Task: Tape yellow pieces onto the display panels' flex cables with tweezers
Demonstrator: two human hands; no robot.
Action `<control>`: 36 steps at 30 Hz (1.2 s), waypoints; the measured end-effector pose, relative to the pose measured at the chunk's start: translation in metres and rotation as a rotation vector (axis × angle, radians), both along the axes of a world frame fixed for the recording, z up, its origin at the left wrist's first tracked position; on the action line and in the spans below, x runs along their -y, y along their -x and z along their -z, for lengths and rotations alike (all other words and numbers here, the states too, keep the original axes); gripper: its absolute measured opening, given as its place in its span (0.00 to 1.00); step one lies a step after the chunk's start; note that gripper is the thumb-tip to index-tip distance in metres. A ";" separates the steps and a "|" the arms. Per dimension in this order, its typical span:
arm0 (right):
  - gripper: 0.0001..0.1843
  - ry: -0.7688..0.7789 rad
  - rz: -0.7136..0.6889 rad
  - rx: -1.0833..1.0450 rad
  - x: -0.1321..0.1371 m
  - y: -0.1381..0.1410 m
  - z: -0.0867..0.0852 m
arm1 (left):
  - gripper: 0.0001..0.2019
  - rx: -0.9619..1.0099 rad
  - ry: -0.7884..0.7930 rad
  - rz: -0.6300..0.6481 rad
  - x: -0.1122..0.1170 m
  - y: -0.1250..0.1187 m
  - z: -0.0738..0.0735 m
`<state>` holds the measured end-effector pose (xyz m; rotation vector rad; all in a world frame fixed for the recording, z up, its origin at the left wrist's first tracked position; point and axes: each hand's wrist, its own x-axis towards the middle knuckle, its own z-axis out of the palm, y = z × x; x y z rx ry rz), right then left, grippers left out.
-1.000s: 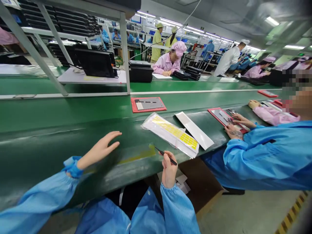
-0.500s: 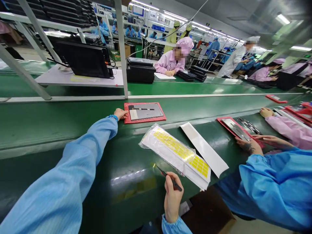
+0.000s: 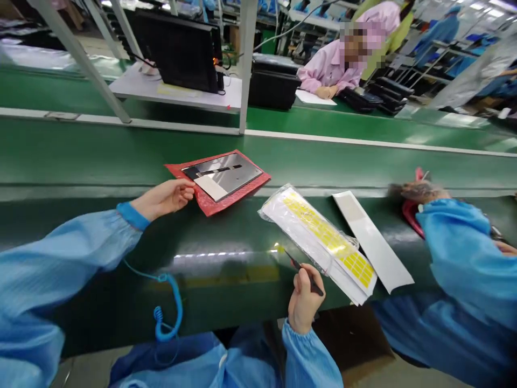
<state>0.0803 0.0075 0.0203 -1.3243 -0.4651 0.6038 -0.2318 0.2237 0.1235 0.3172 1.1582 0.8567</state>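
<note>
A black monitor (image 3: pixel 177 51) stands on a white shelf (image 3: pixel 210 101). Beside a pale post (image 3: pixel 245 70) sits a black box (image 3: pixel 272 85), near a person in pink (image 3: pixel 333 64) leaning over paper (image 3: pixel 313 99).

Your green bench (image 3: pixel 81 156) has along its far edge a white rail (image 3: pixel 186 126), where stands a metal frame (image 3: pixel 247 70). Beyond this edge, at right, lamps (image 3: pixel 496 13) shine; below the near edge is floor (image 3: pixel 89 369).

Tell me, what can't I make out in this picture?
All in the head view:
- Underside of the grey panel: hidden, as it lies on the red wrap.
- Middle of the black tool: covered by fingers of the right hand.
- Yellow speck near the tool's tip: too small to identify.
- Any print on the yellow stickers: too small.
- Co-worker's hand: blurred, so its grip is unclear.
</note>
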 end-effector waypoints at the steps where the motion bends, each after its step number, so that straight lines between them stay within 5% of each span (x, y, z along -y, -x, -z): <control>1: 0.13 -0.007 -0.002 -0.002 -0.001 0.001 -0.002 | 0.11 0.007 0.013 -0.005 0.027 0.004 -0.003; 4: 0.12 -0.038 -0.030 -0.018 -0.003 0.006 -0.011 | 0.12 0.025 0.048 -0.024 0.103 -0.002 0.000; 7: 0.11 -0.058 -0.062 -0.015 -0.001 0.019 -0.028 | 0.18 0.078 0.089 -0.024 0.157 -0.031 0.019; 12: 0.08 -0.013 -0.201 0.052 0.007 0.054 -0.051 | 0.14 0.165 0.119 -0.017 0.203 -0.073 0.053; 15: 0.08 0.076 -0.337 0.187 0.005 0.070 -0.049 | 0.11 0.218 0.108 0.059 0.223 -0.072 0.059; 18: 0.08 0.148 -0.489 0.282 -0.005 0.077 -0.041 | 0.15 0.102 -0.119 0.261 0.242 -0.055 0.060; 23: 0.06 0.159 -0.665 0.352 -0.027 0.084 -0.035 | 0.09 -0.854 -0.807 0.070 0.250 -0.032 0.075; 25: 0.05 0.170 -0.729 0.360 -0.033 0.085 -0.035 | 0.12 -1.096 -1.004 0.126 0.244 -0.029 0.083; 30: 0.04 0.158 -0.790 0.320 -0.040 0.086 -0.030 | 0.26 -1.297 -1.053 0.364 0.231 -0.028 0.094; 36: 0.07 0.192 -0.751 0.311 -0.037 0.086 -0.018 | 0.28 -1.355 -1.040 0.423 0.231 -0.030 0.094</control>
